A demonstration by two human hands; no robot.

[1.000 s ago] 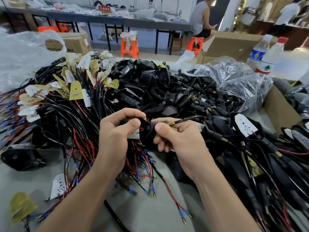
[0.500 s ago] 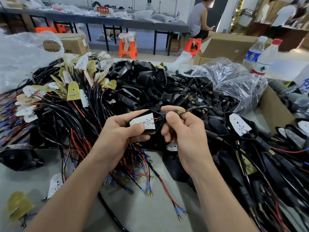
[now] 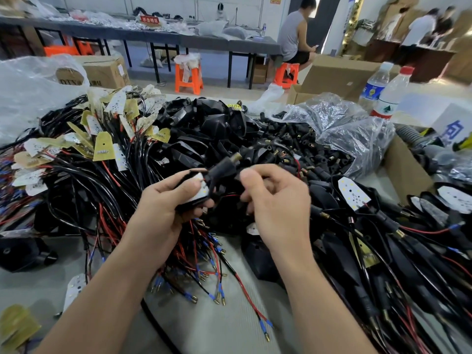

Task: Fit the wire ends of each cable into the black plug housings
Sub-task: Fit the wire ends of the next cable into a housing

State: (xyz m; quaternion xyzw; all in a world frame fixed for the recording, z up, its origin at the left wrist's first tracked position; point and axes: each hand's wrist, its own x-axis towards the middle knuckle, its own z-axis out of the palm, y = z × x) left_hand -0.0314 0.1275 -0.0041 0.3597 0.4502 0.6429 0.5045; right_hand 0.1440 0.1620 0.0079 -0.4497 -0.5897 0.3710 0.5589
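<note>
A red sign (image 3: 150, 19) on the far table (image 3: 204, 40) reads 不合格区. A white box (image 3: 445, 118) at the right edge of the table (image 3: 229, 328) bears a blue 包.

only the near table (image 3: 219, 338) strip lies open; wire heaps (image 3: 76, 180) crowd both sides and beyond.

2 water bottles upright at right, just beside each other: blue-label bottle (image 3: 375, 84), red-capped bottle (image 3: 390, 95) nearer. Crinkled clear plastic bag (image 3: 344, 129) in front of them. Open cardboard box (image 3: 337, 75) behind bag. Second cardboard box (image 3: 102, 70) far left, behind cloudy plastic sheet (image 3: 28, 93). Grey ribbed hose (image 3: 411, 134) at right. Beyond: long grey table (image 3: 153, 37) with red sign (image 3: 150, 19) on it. 2 orange stools: plastic-draped stool (image 3: 188, 77), and occupied stool (image 3: 286, 75) under seated person (image 3: 293, 37) in grey sleeveless top. Standing people (image 3: 421, 26) far right.
</note>
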